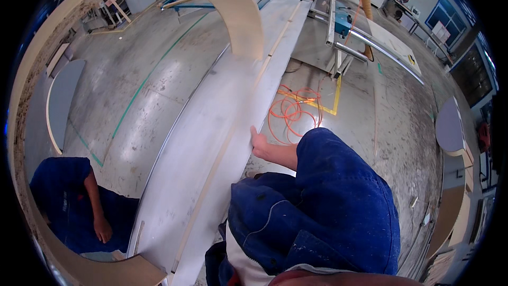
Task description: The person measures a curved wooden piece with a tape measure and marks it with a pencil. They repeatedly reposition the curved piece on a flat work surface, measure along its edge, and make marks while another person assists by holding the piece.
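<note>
My right hand rests at the near edge of a long pale table. One digit points up along the surface, and the others look curled in. Whatever they may hold is hidden. My left hand is out of the picture. A big curved wooden arch stands over the table, its one end on the surface ahead of my hand. The other end comes down at the lower left. Along the tabletop runs a narrow light strip.
Beyond the arch, a co-worker in blue stands with one hand lowered. A coiled orange hose lies on the floor to the right. Machine rails reach out at the far right. Grey half-round panels stand at the left.
</note>
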Motion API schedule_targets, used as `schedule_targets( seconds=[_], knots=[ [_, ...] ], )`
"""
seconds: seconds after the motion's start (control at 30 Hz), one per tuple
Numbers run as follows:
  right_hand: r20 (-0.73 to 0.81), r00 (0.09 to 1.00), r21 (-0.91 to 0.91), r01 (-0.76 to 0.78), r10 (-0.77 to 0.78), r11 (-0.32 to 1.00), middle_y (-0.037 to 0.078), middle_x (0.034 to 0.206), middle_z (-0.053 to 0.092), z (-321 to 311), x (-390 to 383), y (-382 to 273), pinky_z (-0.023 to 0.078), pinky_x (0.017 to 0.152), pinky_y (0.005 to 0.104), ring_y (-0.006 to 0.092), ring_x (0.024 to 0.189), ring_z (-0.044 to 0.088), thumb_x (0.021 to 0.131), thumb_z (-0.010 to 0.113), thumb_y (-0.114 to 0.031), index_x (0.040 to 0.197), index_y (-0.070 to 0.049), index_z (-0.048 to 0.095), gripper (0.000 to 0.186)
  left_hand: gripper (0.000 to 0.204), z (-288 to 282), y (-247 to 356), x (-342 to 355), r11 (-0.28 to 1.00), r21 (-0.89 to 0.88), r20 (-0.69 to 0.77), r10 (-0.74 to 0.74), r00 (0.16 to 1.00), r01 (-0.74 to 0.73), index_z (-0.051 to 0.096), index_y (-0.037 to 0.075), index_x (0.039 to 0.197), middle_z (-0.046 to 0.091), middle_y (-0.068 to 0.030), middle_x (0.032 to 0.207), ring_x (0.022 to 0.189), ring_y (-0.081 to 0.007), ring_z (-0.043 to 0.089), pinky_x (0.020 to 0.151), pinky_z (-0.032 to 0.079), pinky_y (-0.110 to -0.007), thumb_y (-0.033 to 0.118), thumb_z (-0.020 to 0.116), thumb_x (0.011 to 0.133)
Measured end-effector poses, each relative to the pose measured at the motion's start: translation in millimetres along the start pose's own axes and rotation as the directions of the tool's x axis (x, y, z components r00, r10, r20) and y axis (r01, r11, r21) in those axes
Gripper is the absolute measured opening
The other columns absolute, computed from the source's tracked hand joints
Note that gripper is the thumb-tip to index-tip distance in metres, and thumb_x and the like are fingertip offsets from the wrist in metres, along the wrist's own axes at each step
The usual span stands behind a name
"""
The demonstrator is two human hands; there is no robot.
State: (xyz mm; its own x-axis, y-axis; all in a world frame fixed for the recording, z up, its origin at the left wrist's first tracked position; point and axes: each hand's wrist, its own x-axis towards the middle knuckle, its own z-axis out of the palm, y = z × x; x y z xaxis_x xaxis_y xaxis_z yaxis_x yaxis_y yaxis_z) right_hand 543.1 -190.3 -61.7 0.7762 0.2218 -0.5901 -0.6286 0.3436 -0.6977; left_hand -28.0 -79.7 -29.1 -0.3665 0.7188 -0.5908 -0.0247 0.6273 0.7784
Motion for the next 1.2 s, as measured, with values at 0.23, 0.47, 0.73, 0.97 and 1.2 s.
schedule_targets(
  seconds=[0.23,0.47,0.73,0.97,1.2],
  knots=[
    [-0.066,0.998,-0.062,0.019,-0.023,0.998,0.021,0.139,0.059,-6,19,6,0.052,0.103,0.0475,0.0317,0.122,0.062,0.105,0.056,-0.045,0.142,0.01,0.046,0.067,0.047,-10,1,15,1.0,0.017,0.019,-0.022,1.0,0.022,0.061,0.005,0.081,0.06,-0.0048,0.068,0.059,-0.0194,0.055,0.056,0.045,-0.035,0.049,0.066,0.098],
    [0.066,0.997,0.002,0.033,-0.033,0.999,0.02,0.14,0.058,-20,37,21,0.05,0.104,0.0453,0.0317,0.123,0.06,0.105,0.056,-0.045,0.143,0.009,0.045,0.066,0.047,-22,0,15,0.998,0.059,0.006,-0.026,1.0,0.026,0.062,0.004,0.081,0.061,-0.0055,0.068,0.06,-0.0194,0.055,0.057,0.045,-0.035,0.047,0.067,0.097],
    [0.059,0.996,-0.125,-0.056,0.064,0.991,0.01,0.118,0.068,-29,36,7,0.057,0.078,0.0414,0.0231,0.098,0.068,0.104,0.058,-0.045,0.13,-0.001,0.057,0.051,0.046,-25,-1,12,0.991,0.133,-0.016,-0.019,1.0,0.021,0.063,0.002,0.082,0.061,-0.0062,0.068,0.06,-0.0195,0.055,0.058,0.045,-0.035,0.046,0.069,0.097],
    [0.182,0.958,-0.336,-0.149,0.22,0.93,0.008,0.114,0.071,-38,13,-29,0.059,0.077,0.0392,0.021,0.092,0.07,0.104,0.058,-0.043,0.129,-0.005,0.061,0.045,0.045,-12,5,-9,0.968,0.249,-0.051,0.015,0.999,-0.002,0.064,0.001,0.083,0.061,-0.0069,0.068,0.06,-0.0195,0.055,0.059,0.046,-0.035,0.044,0.07,0.096],
    [0.374,0.832,-0.599,-0.12,0.41,0.791,0.011,0.101,0.074,-58,30,-43,0.062,0.074,0.0346,0.0183,0.081,0.071,0.104,0.059,-0.044,0.118,0.001,0.067,0.048,0.045,13,9,-32,0.816,0.515,0.136,0.225,0.965,-0.263,0.065,0.0,0.083,0.062,-0.0076,0.068,0.061,-0.0195,0.055,0.06,0.046,-0.035,0.042,0.071,0.096]
  ],
)
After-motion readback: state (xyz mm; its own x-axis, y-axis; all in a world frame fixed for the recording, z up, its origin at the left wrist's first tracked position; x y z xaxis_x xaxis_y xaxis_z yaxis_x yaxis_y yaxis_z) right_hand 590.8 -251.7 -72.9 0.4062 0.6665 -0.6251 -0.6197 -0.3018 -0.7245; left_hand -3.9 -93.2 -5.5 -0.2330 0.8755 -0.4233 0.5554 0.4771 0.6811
